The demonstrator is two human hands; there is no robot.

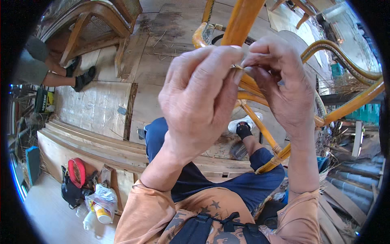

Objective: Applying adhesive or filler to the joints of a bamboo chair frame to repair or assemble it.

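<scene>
Both of my hands are raised close together in front of the frame of a rattan chair (243, 24). My left hand (199, 93) is closed in a pinch, thumb against forefinger. A thin tan strip (237, 66) shows between its tips. My right hand (282, 77) has its thumb and fingers pinched at the same spot, its tips meeting the strip. The strip's full length is hidden by the fingers. Behind my hands run the chair's glossy yellow-brown poles, with bindings at a lower joint (277, 152).
At the far left stands a wooden chair with a woven panel (95, 28), beside another person's legs (57, 77). Stacked planks (93, 140) lie left of my knees. A red and black bag (77, 173) and a plastic bag with a cup (101, 203) sit lower left.
</scene>
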